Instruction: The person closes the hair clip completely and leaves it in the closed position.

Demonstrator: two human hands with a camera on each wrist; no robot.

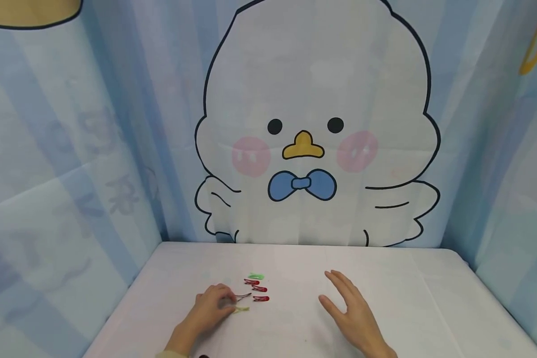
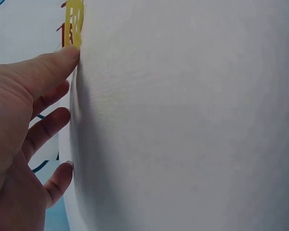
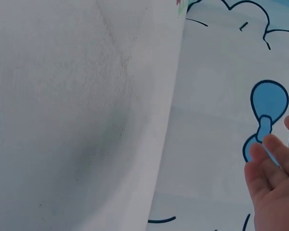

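My left hand is low over the left part of the table, its thumb and forefinger apart. The thumb tip is right at the end of a yellow hair clip, and the fingertips are beside a dark, thin hair clip. In the left wrist view, the yellow hair clip reaches past the thumb; part of the hand hides the rest. Three red hair clips and a green hair clip lie just beyond. My right hand is raised with fingers extended, holding nothing.
A white cloth covers the table. Behind it hangs a curtain with a white cartoon bird, and blue striped curtains enclose the sides. A small dark object shows at the bottom edge of the head view.
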